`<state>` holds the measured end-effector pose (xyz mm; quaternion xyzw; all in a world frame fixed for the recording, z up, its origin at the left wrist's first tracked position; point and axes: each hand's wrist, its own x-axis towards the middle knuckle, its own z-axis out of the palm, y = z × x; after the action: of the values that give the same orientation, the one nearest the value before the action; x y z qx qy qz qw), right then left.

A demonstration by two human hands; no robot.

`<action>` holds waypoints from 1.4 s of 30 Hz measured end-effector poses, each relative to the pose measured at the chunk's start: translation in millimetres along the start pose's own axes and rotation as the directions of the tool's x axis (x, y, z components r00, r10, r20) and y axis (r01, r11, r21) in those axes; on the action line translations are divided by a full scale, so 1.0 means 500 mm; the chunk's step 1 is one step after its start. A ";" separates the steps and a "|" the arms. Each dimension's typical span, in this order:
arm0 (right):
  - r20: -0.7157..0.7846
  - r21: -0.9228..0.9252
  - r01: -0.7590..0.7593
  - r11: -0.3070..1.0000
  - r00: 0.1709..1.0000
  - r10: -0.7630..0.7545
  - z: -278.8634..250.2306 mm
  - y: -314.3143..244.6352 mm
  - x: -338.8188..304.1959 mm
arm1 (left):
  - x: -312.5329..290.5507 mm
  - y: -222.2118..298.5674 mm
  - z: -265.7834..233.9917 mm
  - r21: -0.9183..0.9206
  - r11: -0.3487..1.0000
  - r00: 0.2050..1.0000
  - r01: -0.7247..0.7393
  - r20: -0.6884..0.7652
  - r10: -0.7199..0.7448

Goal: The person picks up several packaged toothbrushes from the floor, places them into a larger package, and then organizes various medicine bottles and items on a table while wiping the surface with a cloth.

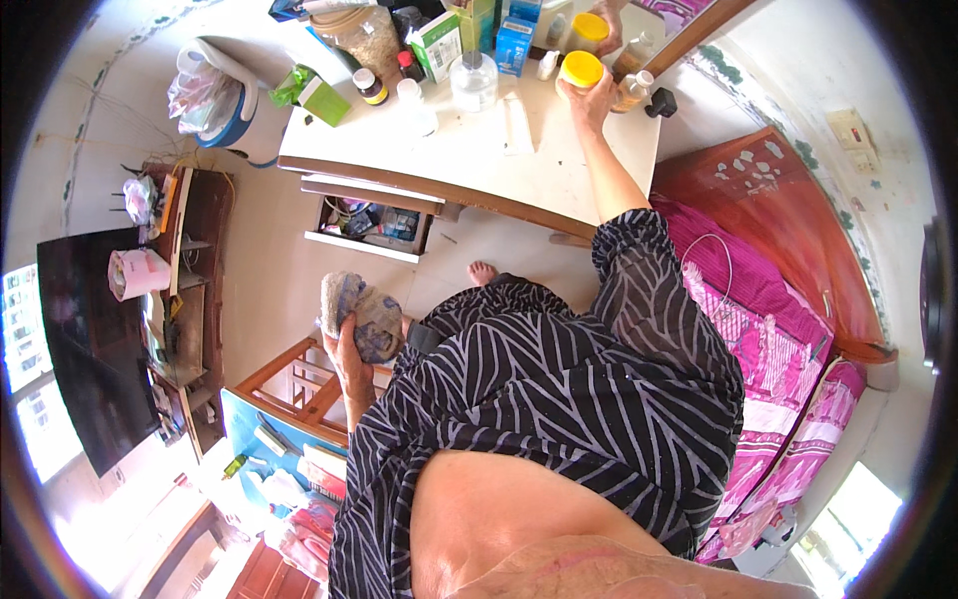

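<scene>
My left hand is closed round a bunched grey-and-blue cloth, held low at my left side, away from the table. At the table's far right my right hand grips a jar with a yellow lid. Its fingers wrap the jar's side, and most of the body is hidden by them. Right beside that hand stand a clear bottle with a pale cap and a small black object. A white flat strip lies on the tabletop to the left of the jar.
Bottles, boxes and a large clear tub crowd the back of the white table. A mirror behind repeats the jar and hand. Below the tabletop a filled drawer is pulled out. A wooden chair stands left, a pink-covered bed right.
</scene>
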<state>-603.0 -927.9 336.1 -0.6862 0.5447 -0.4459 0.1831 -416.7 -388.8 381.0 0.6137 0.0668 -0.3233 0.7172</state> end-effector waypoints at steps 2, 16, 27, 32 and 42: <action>0.024 -0.036 -0.009 0.999 1.000 0.010 0.013 0.008 0.012 | -0.003 0.001 -0.003 -0.010 1.000 0.999 0.027 -0.027 -0.027; -0.027 0.045 0.020 0.999 0.999 -0.019 0.079 0.010 -0.017 | 0.000 0.002 0.014 -0.008 1.000 1.000 0.015 -0.021 -0.015; 0.424 -0.326 0.096 0.940 0.904 0.055 0.080 -0.117 -0.142 | 0.013 -0.001 0.011 -0.042 0.998 0.997 -0.037 0.065 0.039; 0.537 -0.407 -0.065 0.911 0.790 0.296 0.070 -0.140 -0.125 | 0.007 -0.002 0.000 -0.019 0.998 0.997 -0.067 0.044 0.068; 0.634 -0.127 0.067 0.990 0.773 0.029 0.010 -0.026 -0.130 | 0.028 -0.015 -0.015 -0.092 0.996 0.999 -0.009 0.043 0.013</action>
<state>-591.8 -865.4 316.1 -0.8130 0.4747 -0.1505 0.3017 -407.4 -387.7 366.0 0.5734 0.0627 -0.3293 0.7476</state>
